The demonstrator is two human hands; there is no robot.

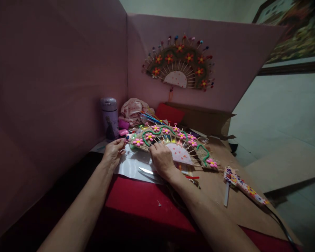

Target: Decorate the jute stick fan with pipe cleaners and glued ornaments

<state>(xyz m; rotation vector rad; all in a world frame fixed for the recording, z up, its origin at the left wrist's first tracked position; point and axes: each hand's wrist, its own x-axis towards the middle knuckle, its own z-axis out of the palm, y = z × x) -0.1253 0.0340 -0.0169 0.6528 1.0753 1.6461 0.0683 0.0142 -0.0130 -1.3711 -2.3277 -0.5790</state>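
A decorative fan (182,134) made of thin sticks and twine lies in front of me, with pink flowers, a wavy green trim and a white dotted half-round base (180,154). My left hand (114,152) pinches at the fan's left end, by a stick tip with a small dark ball. The fingers of my right hand (162,160) are closed on the inner sticks, left of the base; the fingertips are partly hidden. Under my right wrist lie scissors (146,171), blades pointing left, on a white sheet (135,164).
A flower-patterned glue gun (245,187) with a black cord rests on cardboard (215,196) at the right. Behind stand a purple bottle (110,119), a crumpled cloth (135,110) and red paper (169,112). A similar finished-looking fan (180,59) hangs on the pink panel.
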